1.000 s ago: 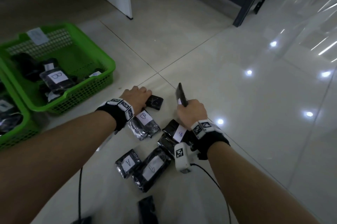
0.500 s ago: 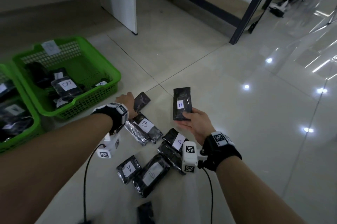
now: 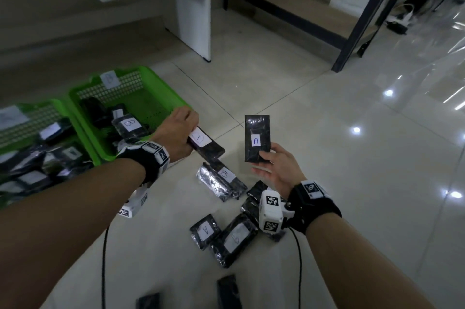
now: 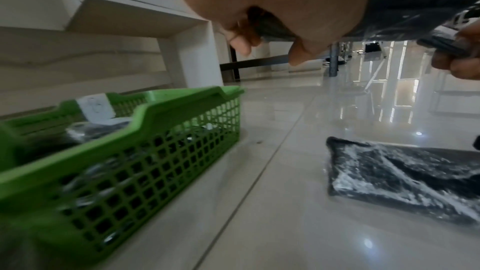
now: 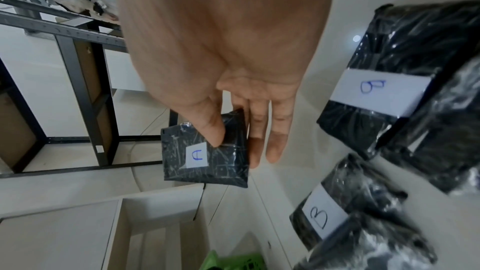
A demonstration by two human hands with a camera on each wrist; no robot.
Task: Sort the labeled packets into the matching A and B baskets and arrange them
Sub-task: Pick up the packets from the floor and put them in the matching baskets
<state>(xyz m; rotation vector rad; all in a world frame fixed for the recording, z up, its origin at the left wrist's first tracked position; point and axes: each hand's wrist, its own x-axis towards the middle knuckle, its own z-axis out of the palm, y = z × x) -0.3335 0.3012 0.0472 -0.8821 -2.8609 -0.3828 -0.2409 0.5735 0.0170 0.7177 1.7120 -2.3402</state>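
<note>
My right hand (image 3: pixel 270 162) holds a black packet labelled A (image 3: pixel 256 137) upright above the floor, thumb pinching its face (image 5: pixel 205 157). My left hand (image 3: pixel 180 132) grips another black packet (image 3: pixel 206 145) with a white label, held beside the near corner of the right green basket (image 3: pixel 161 92). That basket holds several packets, one marked B (image 3: pixel 129 125). A second green basket (image 3: pixel 30 117) of packets stands to its left. Loose packets lie on the floor between my arms: one marked B (image 3: pixel 221 180), one marked A (image 3: pixel 205 230), and others.
A white cabinet leg (image 3: pixel 193 14) stands behind the baskets, and a black shelf frame (image 3: pixel 352 31) rises at the back right. More packets (image 3: pixel 227 291) lie near my body. Wrist camera cables (image 3: pixel 104 258) trail over the glossy tiled floor.
My left hand has lifted a packet off the floor and carried it toward the right basket. My right hand has turned its A packet label-up and raised it.
</note>
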